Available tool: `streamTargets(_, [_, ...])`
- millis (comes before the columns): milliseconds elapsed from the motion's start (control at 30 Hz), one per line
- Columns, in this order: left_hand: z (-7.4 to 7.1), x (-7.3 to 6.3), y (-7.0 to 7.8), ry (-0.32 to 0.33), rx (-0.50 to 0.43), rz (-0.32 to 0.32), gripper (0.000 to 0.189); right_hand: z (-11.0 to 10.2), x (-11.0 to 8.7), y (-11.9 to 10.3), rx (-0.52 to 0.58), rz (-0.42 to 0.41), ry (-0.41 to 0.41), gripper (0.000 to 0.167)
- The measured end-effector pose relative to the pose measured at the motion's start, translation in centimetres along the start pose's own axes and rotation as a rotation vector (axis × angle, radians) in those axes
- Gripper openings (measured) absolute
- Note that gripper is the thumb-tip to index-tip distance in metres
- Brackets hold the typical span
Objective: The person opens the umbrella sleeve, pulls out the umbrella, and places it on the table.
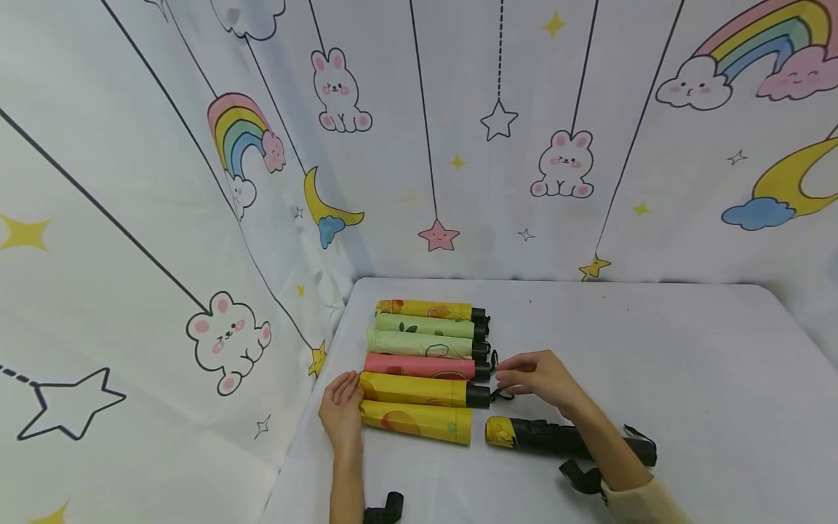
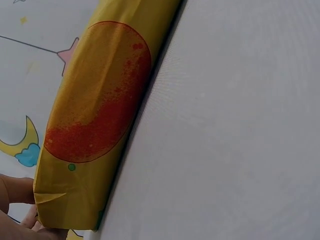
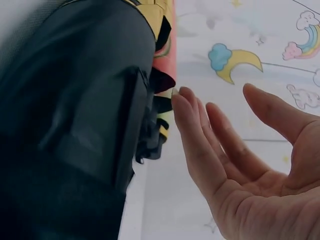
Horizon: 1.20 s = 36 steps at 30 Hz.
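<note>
Several folded umbrellas lie side by side in the head view, black handles to the right. My left hand [image 1: 343, 411] touches the left ends of a yellow umbrella [image 1: 412, 389] and a yellow sleeve [image 1: 419, 422] below it, fingers nearly straight. In the left wrist view the sleeve [image 2: 95, 115] shows a large orange-red circle, with fingertips right at its end. My right hand [image 1: 543, 375] is beside the yellow umbrella's handle and its black strap [image 1: 502, 394]. In the right wrist view, its fingers are loosely bent and hold nothing. Below it lies a black umbrella [image 1: 550, 437] with a yellow end.
Farther back in the row are a red umbrella [image 1: 419, 366], two pale green umbrellas and an orange-patterned yellow umbrella [image 1: 425, 309]. They lie on a white-covered table [image 1: 655, 349]. A patterned curtain [image 1: 393, 167] hangs behind and to the left.
</note>
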<state>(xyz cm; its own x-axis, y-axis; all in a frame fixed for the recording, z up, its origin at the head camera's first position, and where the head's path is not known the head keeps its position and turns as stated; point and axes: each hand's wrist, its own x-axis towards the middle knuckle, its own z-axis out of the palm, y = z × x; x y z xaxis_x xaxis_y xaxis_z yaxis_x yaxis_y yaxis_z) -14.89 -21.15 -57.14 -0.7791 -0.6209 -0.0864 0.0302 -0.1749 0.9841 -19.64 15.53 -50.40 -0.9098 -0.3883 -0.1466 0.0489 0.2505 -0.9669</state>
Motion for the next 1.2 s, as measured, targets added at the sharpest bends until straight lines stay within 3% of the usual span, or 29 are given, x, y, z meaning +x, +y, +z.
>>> streamTargets(333, [0.3, 0.1, 0.1, 0.018, -0.009, 0.026, 0.042, 1.3, 0.8, 0.6, -0.098, 0.042, 0.050, 0.034])
streamTargets(700, [0.5, 0.3, 0.2, 0.019, -0.013, 0.017, 0.042, 2.8, 1.3, 1.3, -0.198, 0.097, 0.021, 0.031])
streamTargets(1067, [0.5, 0.4, -0.2, 0.017, -0.026, 0.006, 0.041, 3.9, 1.6, 1.9, -0.239, 0.135, -0.034, 0.048])
streamTargets(1200, [0.6, 0.0, 0.8, 0.007, -0.024, 0.004, 0.041, 4.2, 1.8, 2.1, -0.301, 0.125, -0.045, 0.052])
